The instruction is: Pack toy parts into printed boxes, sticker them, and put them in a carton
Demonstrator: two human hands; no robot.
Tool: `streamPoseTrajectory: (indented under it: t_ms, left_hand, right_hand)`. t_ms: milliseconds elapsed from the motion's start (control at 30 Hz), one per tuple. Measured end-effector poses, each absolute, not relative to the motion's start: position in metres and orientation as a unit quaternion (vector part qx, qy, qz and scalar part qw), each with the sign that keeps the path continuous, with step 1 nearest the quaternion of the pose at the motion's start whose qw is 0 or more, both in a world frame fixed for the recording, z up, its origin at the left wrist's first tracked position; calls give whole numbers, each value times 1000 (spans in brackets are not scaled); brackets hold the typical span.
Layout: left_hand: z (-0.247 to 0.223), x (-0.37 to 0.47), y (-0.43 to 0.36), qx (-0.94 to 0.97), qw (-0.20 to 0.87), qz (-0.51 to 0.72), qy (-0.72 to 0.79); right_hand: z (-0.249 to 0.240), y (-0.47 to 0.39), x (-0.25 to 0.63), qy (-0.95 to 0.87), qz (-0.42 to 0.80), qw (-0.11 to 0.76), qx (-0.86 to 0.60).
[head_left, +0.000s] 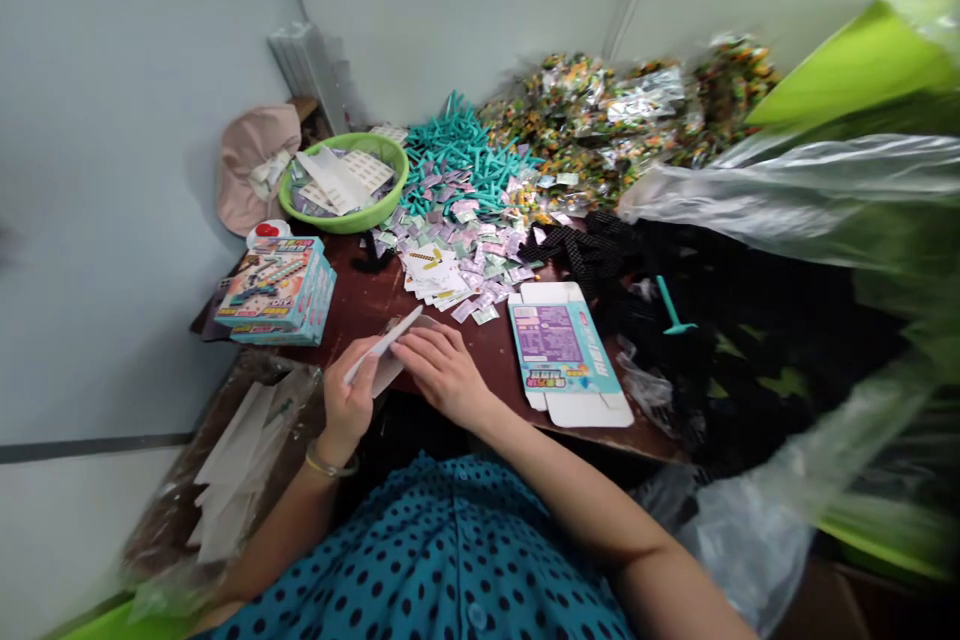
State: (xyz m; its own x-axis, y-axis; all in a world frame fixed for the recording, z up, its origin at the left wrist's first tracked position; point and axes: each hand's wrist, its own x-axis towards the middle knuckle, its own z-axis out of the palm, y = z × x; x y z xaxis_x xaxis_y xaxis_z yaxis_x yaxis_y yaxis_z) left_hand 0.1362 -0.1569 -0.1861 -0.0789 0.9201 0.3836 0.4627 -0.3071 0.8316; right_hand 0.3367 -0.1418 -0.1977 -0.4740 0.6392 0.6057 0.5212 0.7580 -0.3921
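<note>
A white folded sheet (385, 344), of paper or thin card, is held between my two hands over the near table edge. My left hand (347, 405) grips its left side, with the thumb on the near face. My right hand (444, 372) lies against its right part, fingers bent over it and tips partly hidden. To the right of the hands rests a flattened teal and purple printed box (559, 350), flaps spread. Just beyond them are a stack of white printed cards (435, 275) and a heap of small pink and green packets (491, 250).
Printed boxes (277, 285) are stacked at the left, near a green basin (382, 212) of sheets and packets. Behind lie teal plastic pieces (457, 155) and bagged colourful parts (592, 120). Clear plastic bags (750, 190) and one teal piece (670, 307) over black material are right.
</note>
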Motion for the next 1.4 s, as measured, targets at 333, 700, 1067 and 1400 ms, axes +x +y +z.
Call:
streamPoseTrajectory:
  t_ms: [333, 700, 1067, 1400]
  left_hand:
    - [-225, 138, -190, 837, 59, 350, 416]
    - [-333, 125, -152, 853, 29, 189, 486]
    - [-312, 115, -131, 855, 42, 205, 475]
    - [-229, 112, -76, 677, 160, 451, 560]
  right_hand:
    - [-276, -59, 379, -757, 164, 356, -523]
    - [-282, 66, 289, -844, 137, 189, -483]
    - [-276, 113, 239, -838, 103, 194, -500]
    - [-290, 85, 420, -702, 174, 389, -571]
